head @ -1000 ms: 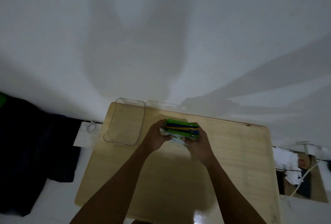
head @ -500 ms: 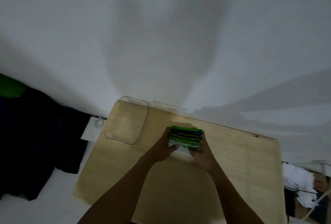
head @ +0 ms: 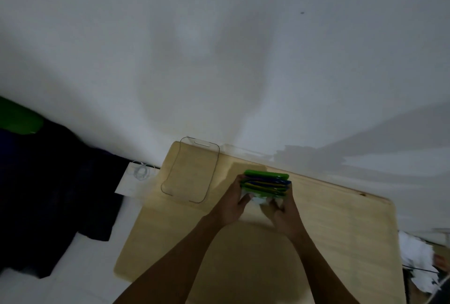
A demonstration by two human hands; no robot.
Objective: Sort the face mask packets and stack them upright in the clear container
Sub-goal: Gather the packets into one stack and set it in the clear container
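Observation:
A bundle of face mask packets point(head: 266, 183), with green, blue and yellow edges, stands on edge on the wooden table point(head: 341, 243). My left hand point(head: 233, 202) presses its left end and my right hand point(head: 283, 213) holds its right end and near side. The clear container point(head: 191, 170) sits to the left of the bundle at the table's far left corner. Nothing shows inside it.
A white wall rises right behind the table. Dark cloth point(head: 56, 187) lies on the floor to the left, with a white card and coiled cable point(head: 138, 177) beside the table. Crumpled white paper and cables point(head: 418, 260) sit past the table's right edge.
The camera view has shifted, so table and container sit differently in frame. Both hands stay on the bundle; my thumbs have moved onto its near side.

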